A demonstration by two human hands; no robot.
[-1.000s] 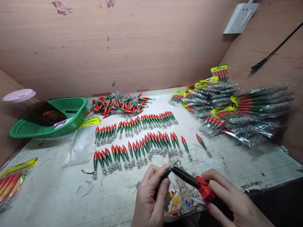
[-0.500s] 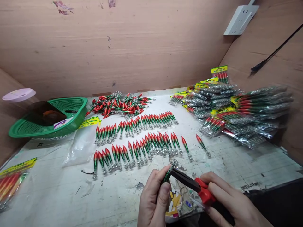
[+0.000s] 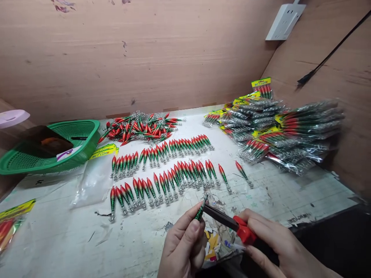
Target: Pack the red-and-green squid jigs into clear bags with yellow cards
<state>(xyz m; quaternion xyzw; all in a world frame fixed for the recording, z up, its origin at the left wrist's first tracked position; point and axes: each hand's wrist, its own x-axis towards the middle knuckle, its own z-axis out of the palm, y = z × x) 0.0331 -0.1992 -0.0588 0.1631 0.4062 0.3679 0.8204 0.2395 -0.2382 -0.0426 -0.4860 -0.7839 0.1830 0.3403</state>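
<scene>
My left hand (image 3: 184, 241) pinches a green fishing lure (image 3: 200, 211) with its hook end pointing up and away; the fingers hide its other end. In my right hand (image 3: 269, 239) is a pair of pliers (image 3: 222, 219) with red on the handles and long dark jaws. The jaw tips touch the lure near its hooks; whether they clamp it I cannot tell. Beyond the hands, red-and-green lures (image 3: 165, 185) lie side by side in two rows. Two single lures lie apart at the right end, one of them (image 3: 244, 173) farthest out.
A tangled heap of lures (image 3: 139, 127) lies at the back. Bagged lures (image 3: 290, 135) are stacked at the right. At left stand a green basket (image 3: 87, 143), clear bags (image 3: 92, 181) with yellow headers and a packet (image 3: 14, 220). A white power socket (image 3: 285, 21) hangs on the wall.
The whole view has shifted slightly, so most things sit farther left. Both hands still hold the lure and pliers in nearly the same pose, the jaws by the hook end.
</scene>
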